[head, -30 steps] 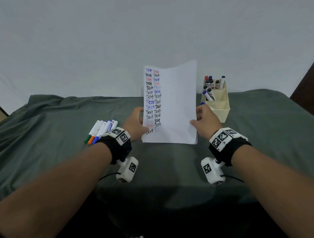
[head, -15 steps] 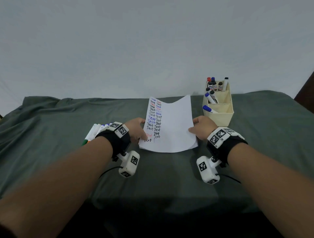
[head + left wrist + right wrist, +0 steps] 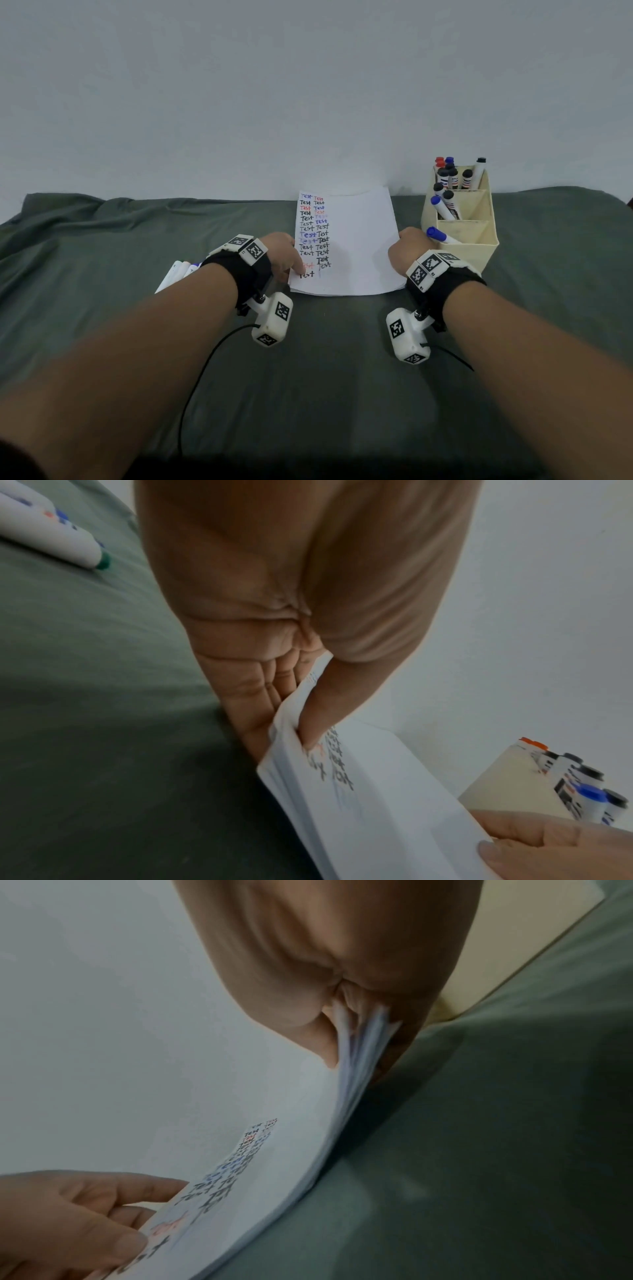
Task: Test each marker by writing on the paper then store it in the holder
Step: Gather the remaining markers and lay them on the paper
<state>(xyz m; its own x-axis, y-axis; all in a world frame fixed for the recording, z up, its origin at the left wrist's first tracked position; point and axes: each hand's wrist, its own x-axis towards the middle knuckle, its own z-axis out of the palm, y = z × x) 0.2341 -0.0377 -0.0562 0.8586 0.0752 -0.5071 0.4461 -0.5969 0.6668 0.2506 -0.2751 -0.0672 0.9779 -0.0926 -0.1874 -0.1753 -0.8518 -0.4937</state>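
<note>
Loose markers [image 3: 176, 274] lie far left on the green-draped surface [image 3: 102, 260], partly hidden behind your left wrist. Your left hand [image 3: 282, 255] pinches the paper stack [image 3: 356, 246] at its near-left edge, thumb on top beside the "Test" columns, fingers [image 3: 253, 696] underneath. Stack sits centre, near edge on the cloth. Your right hand [image 3: 407, 250] grips the right edge, sheets fanned between thumb and fingers. Holder [image 3: 479, 240] stands just right of it, capped markers in all three compartments.
</note>
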